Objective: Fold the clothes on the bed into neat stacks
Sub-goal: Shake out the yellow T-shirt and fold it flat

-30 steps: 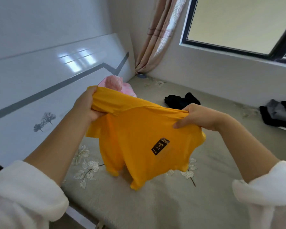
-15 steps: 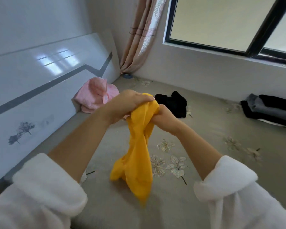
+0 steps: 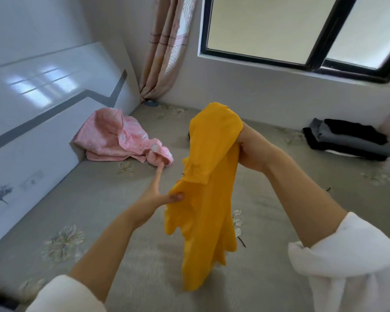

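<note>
Yellow shirt (image 3: 209,188) mid-fold, one stack done

Head view: the shirt hangs doubled lengthwise above the bed (image 3: 99,210), at centre. Its bunched top is gripped by the right hand (image 3: 250,149); the left hand (image 3: 158,194) pinches a side edge lower down. A folded dark stack (image 3: 347,140) sits at 2 o'clock; a crumpled pink garment (image 3: 119,138) at 10 o'clock awaits. Fabric: limp, plain.

Right hand (image 3: 250,147): fingers covered by bunched yellow shirt (image 3: 209,176). Left hand (image 3: 158,194): all but thumb and one straight finger hidden behind shirt edge. Dark item (image 3: 189,136) behind shirt almost wholly masked; kind not determinable. Blue object (image 3: 150,103) at curtain (image 3: 164,52) foot too small to be identified. White sleeves (image 3: 347,262) cut off by bottom edge. Shirt hem blurred.
</note>
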Demonstrator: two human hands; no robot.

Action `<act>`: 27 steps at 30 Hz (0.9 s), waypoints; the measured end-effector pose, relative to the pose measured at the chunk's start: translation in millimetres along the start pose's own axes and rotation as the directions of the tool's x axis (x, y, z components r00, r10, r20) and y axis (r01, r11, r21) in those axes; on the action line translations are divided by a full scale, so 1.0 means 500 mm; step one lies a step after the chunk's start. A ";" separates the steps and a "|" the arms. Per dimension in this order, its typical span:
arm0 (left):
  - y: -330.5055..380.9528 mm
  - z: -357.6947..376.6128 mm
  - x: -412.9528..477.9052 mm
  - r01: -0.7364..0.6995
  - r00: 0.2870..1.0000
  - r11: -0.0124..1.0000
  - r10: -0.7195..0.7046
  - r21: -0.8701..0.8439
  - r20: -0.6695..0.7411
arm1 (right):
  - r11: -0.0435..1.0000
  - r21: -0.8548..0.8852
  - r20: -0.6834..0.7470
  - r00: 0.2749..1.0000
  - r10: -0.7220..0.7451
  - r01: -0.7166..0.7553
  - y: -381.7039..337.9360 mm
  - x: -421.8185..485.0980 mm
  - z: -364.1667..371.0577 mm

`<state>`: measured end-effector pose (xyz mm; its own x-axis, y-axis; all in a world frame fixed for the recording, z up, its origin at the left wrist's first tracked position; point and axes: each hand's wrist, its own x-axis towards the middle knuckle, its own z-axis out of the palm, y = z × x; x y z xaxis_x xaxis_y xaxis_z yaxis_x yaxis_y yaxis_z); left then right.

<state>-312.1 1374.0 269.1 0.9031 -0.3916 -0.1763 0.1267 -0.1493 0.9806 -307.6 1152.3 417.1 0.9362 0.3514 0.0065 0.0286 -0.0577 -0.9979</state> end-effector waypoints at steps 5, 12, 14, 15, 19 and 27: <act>0.020 0.040 0.045 -0.072 0.934 0.946 -0.047 0.317 0.354 | 0.979 0.183 -0.063 0.992 0.108 -0.095 0.000 -0.041 -0.029; 0.049 0.043 0.047 0.055 0.901 0.998 -0.060 0.025 0.429 | 0.971 0.234 -0.253 0.962 0.102 -0.041 0.024 -0.131 -0.143; 0.071 0.008 0.057 0.028 0.898 1.000 -0.032 0.015 0.440 | 0.987 0.159 -0.313 0.946 0.082 -0.033 0.038 -0.159 -0.180; 0.088 -0.007 0.063 0.005 0.886 1.000 -0.019 0.031 0.463 | 0.992 0.090 -0.327 0.939 0.108 -0.083 0.048 -0.169 -0.198; 0.152 -0.056 0.120 -0.001 0.847 0.877 -0.254 0.480 0.466 | 0.961 -0.010 -0.342 0.904 0.256 -0.276 0.090 -0.181 -0.257; 0.154 -0.103 0.298 0.127 0.978 0.250 0.131 0.960 -0.163 | 0.255 -0.657 -0.729 0.684 0.028 -0.709 0.184 -0.086 -0.360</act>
<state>-146.7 1351.1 322.5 0.9667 -0.2542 -0.0305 -0.2476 -0.9585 0.1414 -282.1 963.5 336.6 0.8968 -0.4418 0.0234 -0.4268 -0.8778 -0.2173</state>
